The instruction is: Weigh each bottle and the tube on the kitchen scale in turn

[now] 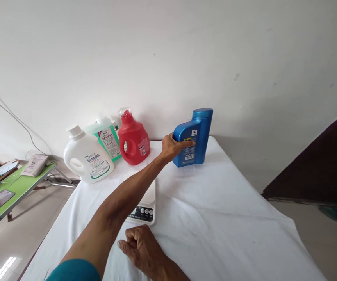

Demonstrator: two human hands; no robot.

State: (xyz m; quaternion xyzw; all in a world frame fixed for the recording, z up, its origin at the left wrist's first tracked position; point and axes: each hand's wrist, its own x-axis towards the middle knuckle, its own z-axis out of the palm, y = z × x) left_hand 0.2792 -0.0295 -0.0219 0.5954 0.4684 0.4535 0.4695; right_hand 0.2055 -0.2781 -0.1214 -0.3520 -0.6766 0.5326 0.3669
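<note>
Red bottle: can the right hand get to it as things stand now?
Probably not directly: the outstretched left arm, its left hand on the blue bottle, crosses between the right hand and the red bottle, above the scale.

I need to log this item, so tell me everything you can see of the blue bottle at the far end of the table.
The blue bottle looks like glossy plastic, tall and flat-sided, with a wide blue screw cap on and a sloping shoulder on its left. Its front carries a small white logo, a yellow strip and a white barcode label. It stands upright on the white cloth near the wall. The left hand grips its left side, fingers across the front. Nothing else touches it.
</note>
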